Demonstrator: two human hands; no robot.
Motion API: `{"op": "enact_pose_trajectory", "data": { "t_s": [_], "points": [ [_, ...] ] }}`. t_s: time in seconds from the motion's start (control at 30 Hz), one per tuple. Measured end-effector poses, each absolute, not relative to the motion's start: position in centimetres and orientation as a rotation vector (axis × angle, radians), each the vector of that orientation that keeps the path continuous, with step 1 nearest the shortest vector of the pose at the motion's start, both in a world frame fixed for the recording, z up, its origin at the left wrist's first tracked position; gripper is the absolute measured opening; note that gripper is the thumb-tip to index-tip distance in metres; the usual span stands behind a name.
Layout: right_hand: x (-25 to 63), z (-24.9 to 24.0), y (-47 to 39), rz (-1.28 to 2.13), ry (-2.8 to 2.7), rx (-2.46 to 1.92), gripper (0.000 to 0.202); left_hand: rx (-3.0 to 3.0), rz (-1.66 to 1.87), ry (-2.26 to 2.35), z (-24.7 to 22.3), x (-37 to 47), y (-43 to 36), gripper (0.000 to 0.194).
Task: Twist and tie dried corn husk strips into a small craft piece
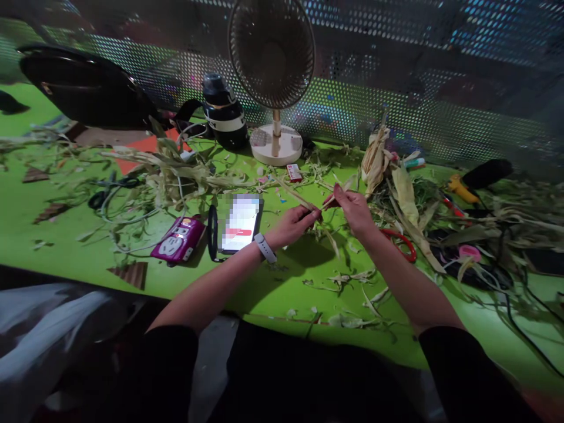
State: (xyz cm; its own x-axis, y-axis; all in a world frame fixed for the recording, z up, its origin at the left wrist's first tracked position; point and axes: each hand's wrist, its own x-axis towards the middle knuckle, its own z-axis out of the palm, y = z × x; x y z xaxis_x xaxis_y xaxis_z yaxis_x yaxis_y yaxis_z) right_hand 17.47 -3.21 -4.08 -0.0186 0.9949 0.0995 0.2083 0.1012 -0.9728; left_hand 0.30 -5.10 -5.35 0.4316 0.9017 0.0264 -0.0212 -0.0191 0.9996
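Over the green table (259, 288), my left hand (294, 225) pinches a thin pale corn husk strip (294, 193), with one end reaching up and left. Close beside it, my right hand (355, 212) is closed with thumb and fingers together on another husk strip (352, 184). The two hands are only a short gap apart, and whether the strips join between them is unclear. A pale wristband (265, 248) is on my left wrist. Left of that wrist lies a lit phone (241, 226), partly pixelated.
A fan (275, 147) and a dark bottle (227, 120) stand at the back. Piled husks (176, 167), scissors (106, 194), a cable and a purple packet (178, 241) lie left. At right are red-handled scissors (408, 247), more husks (403, 191) and a yellow-black tool (462, 187).
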Motion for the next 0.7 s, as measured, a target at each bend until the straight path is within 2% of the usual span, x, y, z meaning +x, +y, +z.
{"op": "enact_pose_trajectory", "data": {
  "t_s": [0.1,0.2,0.33,0.6,0.67,0.7],
  "points": [
    [17.7,-3.8,-3.1,1.422,-1.44,-1.33,0.063,1.288,0.956,0.823,-5.9,0.1,-4.3,0.038],
    [17.4,-3.5,-3.8,1.656,-1.575,-1.25,0.061,1.242,1.036,0.847,-6.1,-0.2,-3.6,0.04],
    [16.9,-3.5,-4.6,1.548,-1.683,-1.148,0.046,1.369,0.997,0.884,-5.9,-0.8,-3.0,0.042],
    [17.4,-3.9,-4.4,1.433,-1.853,-1.18,0.04,1.668,0.936,0.954,-5.2,-2.1,-2.4,0.046],
    [17.7,-3.4,-4.5,1.255,-2.009,-1.237,0.04,1.686,0.931,0.951,-5.0,-2.1,-2.4,0.04],
    [17.8,-3.0,-4.6,1.057,-2.081,-1.27,0.039,1.693,0.916,0.937,-5.0,-2.0,-2.5,0.035]
  ]
}}
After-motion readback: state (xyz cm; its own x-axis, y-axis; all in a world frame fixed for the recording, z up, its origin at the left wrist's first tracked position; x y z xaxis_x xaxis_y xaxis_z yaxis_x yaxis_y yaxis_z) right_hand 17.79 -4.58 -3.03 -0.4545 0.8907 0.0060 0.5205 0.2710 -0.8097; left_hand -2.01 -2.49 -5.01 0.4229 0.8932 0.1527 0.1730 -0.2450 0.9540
